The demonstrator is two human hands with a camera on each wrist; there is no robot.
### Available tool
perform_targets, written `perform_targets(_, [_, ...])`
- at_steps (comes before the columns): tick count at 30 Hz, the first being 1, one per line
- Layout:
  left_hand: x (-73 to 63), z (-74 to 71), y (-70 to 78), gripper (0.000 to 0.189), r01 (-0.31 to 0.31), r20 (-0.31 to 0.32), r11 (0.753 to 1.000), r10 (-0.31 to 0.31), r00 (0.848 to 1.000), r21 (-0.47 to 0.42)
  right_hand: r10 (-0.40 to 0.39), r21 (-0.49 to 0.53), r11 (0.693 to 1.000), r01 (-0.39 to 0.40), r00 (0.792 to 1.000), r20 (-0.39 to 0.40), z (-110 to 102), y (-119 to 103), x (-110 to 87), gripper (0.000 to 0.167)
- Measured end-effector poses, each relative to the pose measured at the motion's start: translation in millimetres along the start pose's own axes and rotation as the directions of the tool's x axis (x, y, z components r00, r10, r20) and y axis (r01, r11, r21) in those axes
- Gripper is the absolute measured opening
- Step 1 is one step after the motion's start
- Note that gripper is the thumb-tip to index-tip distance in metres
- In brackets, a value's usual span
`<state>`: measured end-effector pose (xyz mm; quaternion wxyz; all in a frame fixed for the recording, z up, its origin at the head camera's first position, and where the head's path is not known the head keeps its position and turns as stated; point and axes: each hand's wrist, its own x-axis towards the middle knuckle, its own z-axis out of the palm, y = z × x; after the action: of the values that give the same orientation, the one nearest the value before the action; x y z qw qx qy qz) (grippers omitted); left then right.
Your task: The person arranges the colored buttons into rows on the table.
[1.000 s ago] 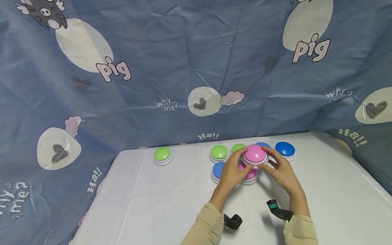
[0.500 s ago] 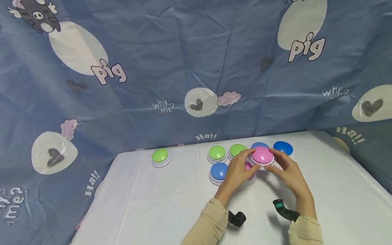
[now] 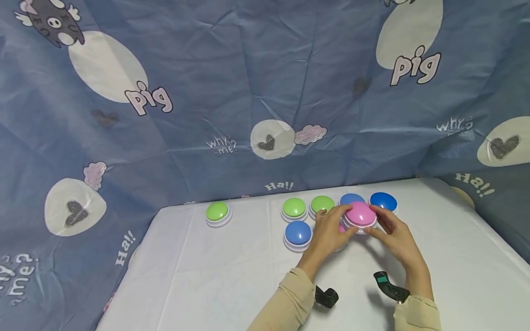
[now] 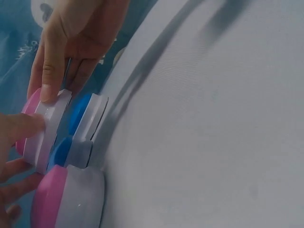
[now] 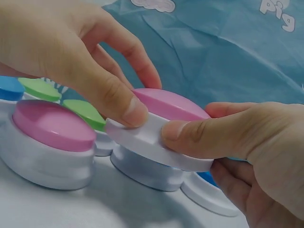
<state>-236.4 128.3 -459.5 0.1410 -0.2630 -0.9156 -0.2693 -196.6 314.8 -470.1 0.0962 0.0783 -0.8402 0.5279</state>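
Note:
Between both hands is a push button with a pink dome [image 3: 361, 214] and white base, held above the white tabletop. My left hand [image 3: 331, 232] grips its left side, with the thumb [image 5: 135, 112] on the base. My right hand [image 3: 395, 236] holds the right side, its thumb [image 5: 175, 130] likewise against the base. In the right wrist view the held button tilts slightly. A second pink button [image 5: 52, 126] stands on the table, mostly hidden behind my left hand in the head view. Behind the held one sits a blue button [image 3: 352, 198], partly covered.
A darker blue button [image 3: 383, 202] stands at the back right. Two green buttons [image 3: 294, 208] and a blue button [image 3: 297, 233] lie left of my hands. Another green button [image 3: 217, 211] sits apart, farther left. A blue printed cloth [image 3: 186, 115] hangs behind the white table [image 3: 215, 276].
Both hands have carried the pink button to the right and slightly nearer, away from above the other pink button. The blue button on the left is now fully visible.

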Motion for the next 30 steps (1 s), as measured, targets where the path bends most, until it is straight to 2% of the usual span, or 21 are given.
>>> perform_targets(7, [0.4, 3.8, 1.1, 0.058, -0.039, 0.034, 0.998, 0.037, 0.999, 0.044, 0.002, 0.006, 1.000, -0.002, 1.000, 0.017, -2, 5, -2.1, 0.067])
perform_targets(13, [0.7, 4.5, 3.5, 0.058, -0.056, 0.049, 0.995, 0.052, 0.997, 0.081, 0.056, -0.019, 0.998, -0.056, 0.998, 0.032, -6, 5, -5.2, 0.069])
perform_targets(23, [-3.6, 6.0, 5.5, 0.056, -0.066, 0.068, 0.994, 0.060, 0.996, 0.084, 0.103, -0.056, 0.994, -0.099, 0.992, 0.072, -11, 6, -8.8, 0.073])
perform_targets(30, [-6.6, 8.5, 4.4, 0.055, -0.088, 0.067, 0.991, 0.082, 0.994, 0.099, 0.091, -0.037, 0.995, -0.088, 0.993, 0.081, -13, 11, -11.5, 0.071])
